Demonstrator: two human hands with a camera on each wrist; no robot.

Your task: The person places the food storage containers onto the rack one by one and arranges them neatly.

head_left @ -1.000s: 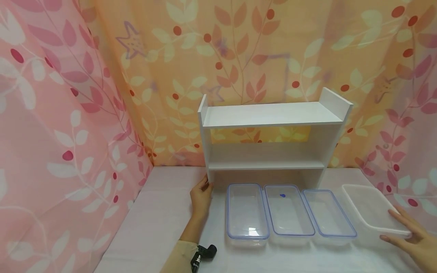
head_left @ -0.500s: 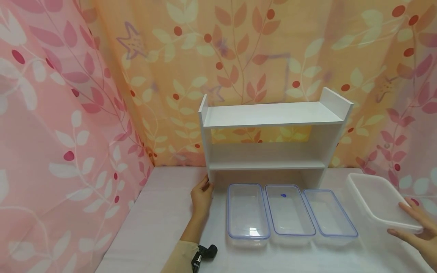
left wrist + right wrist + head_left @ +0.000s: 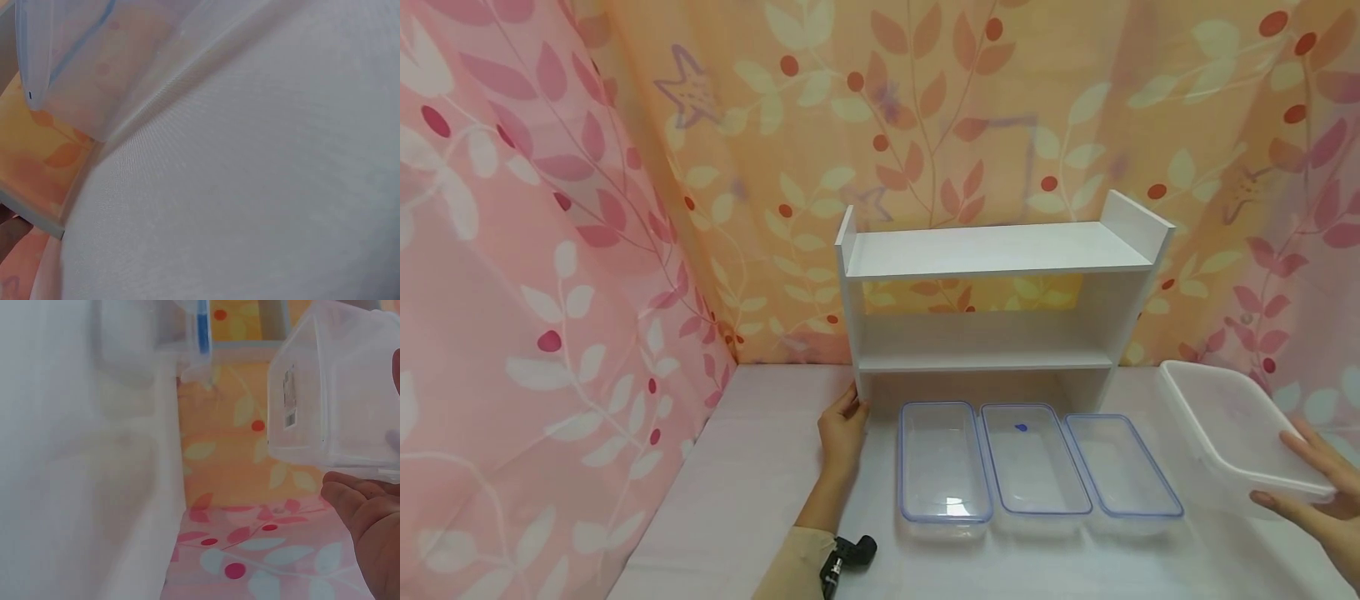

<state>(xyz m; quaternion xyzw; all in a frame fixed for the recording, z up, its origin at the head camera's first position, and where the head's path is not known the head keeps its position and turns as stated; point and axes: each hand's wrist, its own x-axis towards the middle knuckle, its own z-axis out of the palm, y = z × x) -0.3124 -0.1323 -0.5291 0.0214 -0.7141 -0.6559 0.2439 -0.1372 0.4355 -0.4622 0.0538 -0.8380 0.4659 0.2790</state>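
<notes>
At the right of the head view, my right hand [image 3: 1318,492] grips the near right corner of a clear plastic food container [image 3: 1232,417] with a whitish rim. The container is held off the table; in the right wrist view its base [image 3: 290,412] shows a small printed label. My left hand [image 3: 842,433] holds the lower front edge of the left side panel of a white shelf unit [image 3: 1000,250], and its fingertips [image 3: 12,234] show at that panel in the left wrist view. The shelf unit stands upright with an upper and a middle board.
Three clear food containers with blue rims, left [image 3: 946,462], middle [image 3: 1037,458] and right [image 3: 1123,467], stand in a row before the shelf unit. A white cloth [image 3: 722,500] covers the table. Patterned curtains [image 3: 760,250] hang behind and at the sides.
My right hand has lifted the whitish-rimmed container, shifting it up and slightly right. My left hand stays on the shelf panel, and the three blue-rimmed containers have not moved.
</notes>
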